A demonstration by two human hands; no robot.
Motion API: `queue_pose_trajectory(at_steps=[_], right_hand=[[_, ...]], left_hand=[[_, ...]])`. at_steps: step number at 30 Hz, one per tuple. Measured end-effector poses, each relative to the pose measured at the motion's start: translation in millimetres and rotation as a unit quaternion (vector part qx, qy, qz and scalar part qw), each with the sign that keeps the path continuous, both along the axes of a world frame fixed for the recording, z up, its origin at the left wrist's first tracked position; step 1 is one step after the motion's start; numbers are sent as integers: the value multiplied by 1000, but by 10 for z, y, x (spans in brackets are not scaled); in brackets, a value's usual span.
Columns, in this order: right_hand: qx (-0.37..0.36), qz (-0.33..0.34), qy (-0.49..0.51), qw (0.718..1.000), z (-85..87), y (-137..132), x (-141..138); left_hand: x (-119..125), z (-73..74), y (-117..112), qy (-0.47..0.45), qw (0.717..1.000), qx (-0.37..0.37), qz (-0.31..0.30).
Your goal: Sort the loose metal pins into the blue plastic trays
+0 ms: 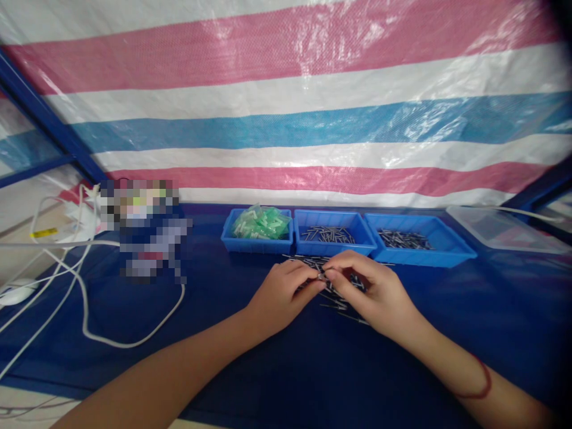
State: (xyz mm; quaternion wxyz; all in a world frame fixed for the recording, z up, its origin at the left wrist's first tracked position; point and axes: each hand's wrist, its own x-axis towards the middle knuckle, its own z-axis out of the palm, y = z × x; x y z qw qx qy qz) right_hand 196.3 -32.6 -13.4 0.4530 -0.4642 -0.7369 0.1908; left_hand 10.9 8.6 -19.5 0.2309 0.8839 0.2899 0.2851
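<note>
My left hand (286,292) and my right hand (370,289) meet over a loose pile of blind rivets (342,305), thin dark pins with lighter thicker ends. Thumb and fingers of each hand are pinched together, fingertips almost touching. Between them is a small silvery piece (322,276) that looks like one of the rivets; most of it is hidden by the fingers. The pile lies on the blue tabletop (286,381), partly covered by both hands. Just behind stand a blue bin with rivets (328,234) and a second bin with rivets (404,239).
A third blue bin (257,244) holds a green-and-white plastic bag (263,221). White cables (129,344) loop across the left side, near a white mouse (18,292). A clear plastic lid (500,229) lies at the back right. Striped sheeting (286,131) hangs behind.
</note>
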Motion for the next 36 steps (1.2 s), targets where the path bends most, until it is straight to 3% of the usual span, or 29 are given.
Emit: queue_pose_trajectory(at_steps=[5,10,12,15,18,20,22,25,30,33,36], right_hand=[[2,-8,-28,1000,44,28,32],[56,2,-114,992,161,77,154],[83,-45,-144,985,210,119,290],[111,-182,-187,959,246,192,606],[102,-319,-261,905,186,260,999],[84,-359,-338,866,91,303,1243],[87,-335,-408,845,-6,339,1419],[96,-322,-419,843,-61,360,1470],[112,-298,-332,888,95,305,1079],[125,-224,-293,921,160,262,792],[115,-107,-279,947,158,214,559]], left_hand=[[-12,41,0,-39,998,-13,38],[-12,65,-8,-26,998,-13,49],[-15,51,-8,-10,999,-4,35],[-24,10,-6,34,998,47,24],[-37,-32,-4,87,992,90,21],[-45,-47,-2,113,988,101,15],[-52,-51,0,133,985,106,13],[-59,-42,0,154,981,114,17],[-59,-31,-2,162,980,114,24],[-45,-26,-1,165,980,110,32],[-25,-21,0,165,979,110,42]])
